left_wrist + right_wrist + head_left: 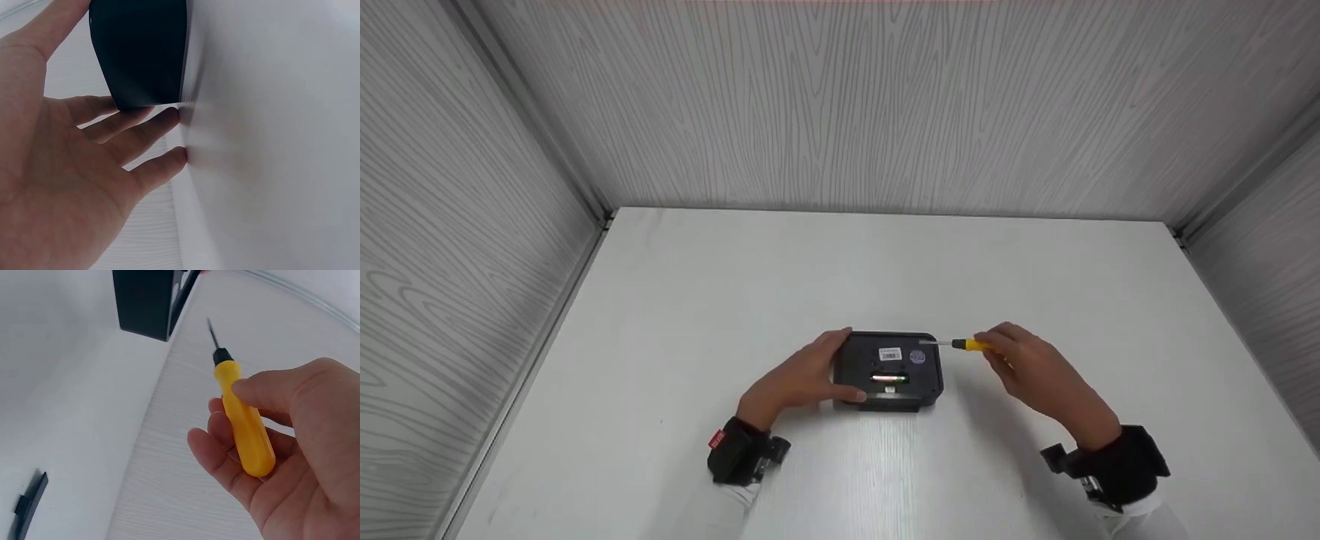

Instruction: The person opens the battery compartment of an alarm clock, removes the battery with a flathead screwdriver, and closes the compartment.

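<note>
Hands working at a black box [889,370] on a white table [840,270].
Left hand [802,379], fingers straight, steadies the box's left side; right hand [1031,367] grips a yellow screwdriver [969,345], tip over the box's far right corner.

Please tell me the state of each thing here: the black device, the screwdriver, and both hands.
Black device: lying flat on the white table, label side up.
Yellow screwdriver: lifted, tip pointing toward the device's corner.
Left hand: fingers straight, resting against the device's left side.
Right hand: holds the screwdriver handle.
</note>
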